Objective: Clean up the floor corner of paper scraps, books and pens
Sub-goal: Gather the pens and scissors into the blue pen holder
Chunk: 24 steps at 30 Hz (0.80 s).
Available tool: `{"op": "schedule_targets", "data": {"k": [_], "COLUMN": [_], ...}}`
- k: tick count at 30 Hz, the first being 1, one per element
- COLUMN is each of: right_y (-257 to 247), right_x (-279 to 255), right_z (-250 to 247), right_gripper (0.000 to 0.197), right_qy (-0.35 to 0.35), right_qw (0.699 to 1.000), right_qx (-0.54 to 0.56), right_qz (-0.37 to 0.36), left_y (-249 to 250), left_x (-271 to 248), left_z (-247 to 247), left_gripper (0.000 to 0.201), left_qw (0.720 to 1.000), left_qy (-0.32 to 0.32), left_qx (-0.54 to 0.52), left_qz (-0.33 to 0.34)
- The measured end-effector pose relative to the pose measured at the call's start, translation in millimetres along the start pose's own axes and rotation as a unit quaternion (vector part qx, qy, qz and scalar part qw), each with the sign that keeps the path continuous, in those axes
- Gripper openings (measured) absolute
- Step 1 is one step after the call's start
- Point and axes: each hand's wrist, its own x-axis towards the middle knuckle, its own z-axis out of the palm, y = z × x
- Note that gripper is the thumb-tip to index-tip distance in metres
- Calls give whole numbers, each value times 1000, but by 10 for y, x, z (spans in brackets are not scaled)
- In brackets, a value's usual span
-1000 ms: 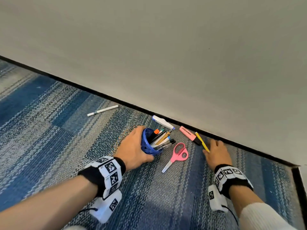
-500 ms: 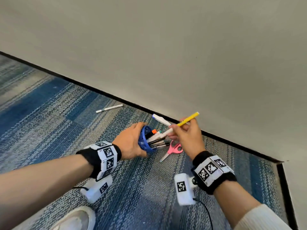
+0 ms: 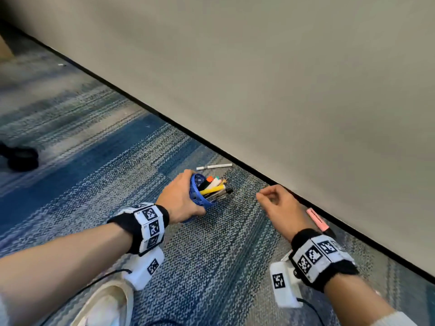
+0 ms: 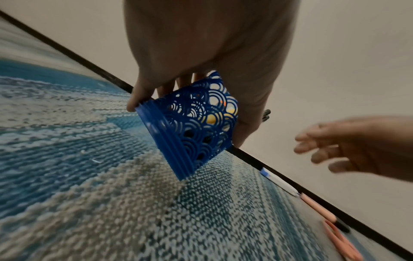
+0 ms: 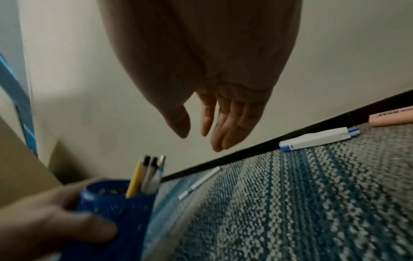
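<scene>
left hand (image 3: 181, 198) grips blue cup (image 3: 197, 192), tilted toward the wall (image 3: 282, 78), pens (image 3: 215, 187) sticking out incl. a yellow one. right hand (image 3: 280, 208) empty, fingers loosely curled, just right of the cup, above carpet (image 3: 211, 255). white pen (image 3: 214, 166) lies on carpet behind the cup near the baseboard; pink highlighter (image 3: 317, 219) along the baseboard beside the right wrist; white shoe (image 3: 106, 304) bottom left.

Soft even light; head view's left edge blurred; wrist views smeared, perhaps motion; edges bowed.
</scene>
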Motion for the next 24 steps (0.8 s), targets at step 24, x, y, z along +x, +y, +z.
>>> {"op": "schedule_targets", "data": {"k": [24], "right_y": [-257], "right_x": [1482], "right_z": [1283], "right_gripper": [50], "right_qy": [-161], "right_qw": [863], "right_qx": [-442], "right_qz": [-183], "left_y": [-699], "left_x": [1003], "left_z": [-58], "left_gripper": [85], "left_qw": [986], "left_qy": [158], "left_qx": [-53], "left_qz": [-10]}}
